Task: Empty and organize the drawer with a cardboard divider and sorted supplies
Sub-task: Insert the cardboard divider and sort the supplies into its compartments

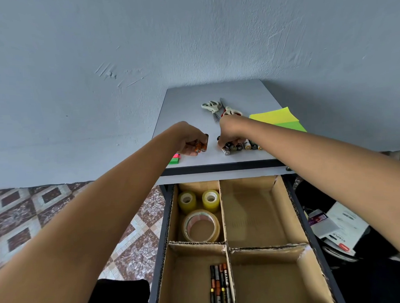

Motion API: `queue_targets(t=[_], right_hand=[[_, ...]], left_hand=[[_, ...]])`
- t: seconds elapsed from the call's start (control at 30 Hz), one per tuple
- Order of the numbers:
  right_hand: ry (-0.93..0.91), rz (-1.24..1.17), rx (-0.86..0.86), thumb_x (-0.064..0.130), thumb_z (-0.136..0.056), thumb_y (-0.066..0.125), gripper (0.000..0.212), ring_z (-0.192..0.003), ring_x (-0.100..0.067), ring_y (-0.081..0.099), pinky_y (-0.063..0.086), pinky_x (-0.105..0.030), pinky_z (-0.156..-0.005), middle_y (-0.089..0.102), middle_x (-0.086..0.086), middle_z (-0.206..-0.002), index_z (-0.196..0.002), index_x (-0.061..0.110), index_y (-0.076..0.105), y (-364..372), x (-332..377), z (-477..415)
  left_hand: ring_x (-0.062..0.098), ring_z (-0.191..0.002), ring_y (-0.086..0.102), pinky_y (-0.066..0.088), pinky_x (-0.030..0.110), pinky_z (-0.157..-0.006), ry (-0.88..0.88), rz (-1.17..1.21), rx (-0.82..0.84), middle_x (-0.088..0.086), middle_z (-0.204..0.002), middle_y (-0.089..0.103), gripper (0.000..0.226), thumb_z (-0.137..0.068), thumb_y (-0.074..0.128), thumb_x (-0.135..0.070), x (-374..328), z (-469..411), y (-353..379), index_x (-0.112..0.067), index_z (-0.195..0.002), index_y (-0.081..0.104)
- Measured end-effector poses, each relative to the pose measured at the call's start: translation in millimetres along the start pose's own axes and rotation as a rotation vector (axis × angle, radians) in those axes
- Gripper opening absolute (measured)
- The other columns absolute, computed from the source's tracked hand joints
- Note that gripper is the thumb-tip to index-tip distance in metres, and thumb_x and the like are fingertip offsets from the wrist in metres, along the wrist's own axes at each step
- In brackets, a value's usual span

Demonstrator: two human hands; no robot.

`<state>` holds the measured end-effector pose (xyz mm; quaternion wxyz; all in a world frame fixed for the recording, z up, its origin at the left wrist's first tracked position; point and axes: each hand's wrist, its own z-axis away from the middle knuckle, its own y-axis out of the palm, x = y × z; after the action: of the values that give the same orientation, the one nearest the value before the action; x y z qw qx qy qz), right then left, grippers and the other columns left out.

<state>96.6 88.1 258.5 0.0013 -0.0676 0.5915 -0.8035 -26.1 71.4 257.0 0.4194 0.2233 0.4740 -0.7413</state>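
Observation:
The open drawer (309,233) holds a cardboard divider (225,227) with four compartments. Three tape rolls (200,226) lie in the far left one, and several batteries (220,286) in the near left one. Both right compartments hold nothing. On the grey desk top (186,106), my left hand (189,138) is closed around several orange batteries (200,146). My right hand (230,130) presses down on a row of loose batteries (242,146), its fingers pinching one at the row's left end.
Two pairs of scissors (218,108) lie further back on the desk. Yellow and green sticky notes (277,119) sit at the right, pink and green flags (175,159) at the front left edge. Papers and a staples box (340,228) lie on the floor right of the drawer.

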Motion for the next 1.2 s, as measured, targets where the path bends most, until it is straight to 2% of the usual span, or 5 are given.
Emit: queue_targets(t=[0.2, 0.33, 0.47, 0.7, 1.2], right_hand=[[0.011, -0.031, -0.024, 0.020, -0.086, 0.060, 0.029, -0.050, -0.017, 0.047, 0.038, -0.023, -0.046, 0.052, -0.006, -0.060, -0.062, 0.007, 0.049, 1.6, -1.7, 0.2], [-0.020, -0.083, -0.083, 0.017, -0.083, 0.062, 0.028, -0.047, -0.017, 0.047, 0.037, -0.022, -0.043, 0.051, -0.005, -0.058, -0.060, 0.008, 0.048, 4.2, -5.1, 0.6], [-0.030, -0.189, -0.112, 0.018, -0.083, 0.062, 0.029, -0.044, -0.017, 0.045, 0.037, -0.021, -0.041, 0.050, -0.006, -0.056, -0.063, 0.009, 0.044, 5.6, -8.4, -0.8], [-0.027, -0.342, -0.136, 0.021, -0.082, 0.066, 0.029, -0.045, -0.018, 0.047, 0.038, -0.022, -0.042, 0.051, -0.006, -0.060, -0.069, 0.010, 0.043, 4.0, -10.7, -3.6], [-0.039, -1.084, 0.040, 0.018, -0.082, 0.069, 0.014, -0.054, -0.009, 0.048, 0.035, -0.020, -0.046, 0.050, 0.000, -0.064, -0.073, 0.016, 0.058, 44.3, -39.7, 91.3]], left_hand=[[0.016, -0.059, 0.050, 0.048, 0.025, -0.063, 0.002, 0.006, -0.020, 0.004, -0.033, 0.054, 0.024, -0.092, 0.057, -0.008, 0.3, 4.0, -1.8, -0.003, -0.071, 0.047], [0.015, -0.059, 0.050, 0.047, 0.025, -0.062, 0.007, 0.018, -0.014, 0.010, -0.056, 0.058, 0.023, -0.092, 0.057, -0.007, 0.2, 5.7, -1.8, -0.003, -0.072, 0.047], [0.015, -0.058, 0.048, 0.047, 0.025, -0.062, 0.010, 0.019, -0.010, 0.005, -0.036, 0.056, 0.024, -0.092, 0.056, -0.007, 1.3, 6.4, -0.4, -0.003, -0.070, 0.047], [0.016, -0.059, 0.051, 0.049, 0.026, -0.063, 0.020, 0.045, -0.014, 0.009, -0.061, 0.057, 0.020, -0.090, 0.059, -0.007, 0.9, 3.4, -0.2, -0.003, -0.073, 0.049], [0.015, -0.068, 0.064, 0.056, 0.023, -0.060, 0.044, 0.315, 0.243, 0.008, -0.076, 0.066, 0.004, -0.088, 0.058, -0.005, 74.4, 67.3, 13.2, -0.005, -0.085, 0.060]])
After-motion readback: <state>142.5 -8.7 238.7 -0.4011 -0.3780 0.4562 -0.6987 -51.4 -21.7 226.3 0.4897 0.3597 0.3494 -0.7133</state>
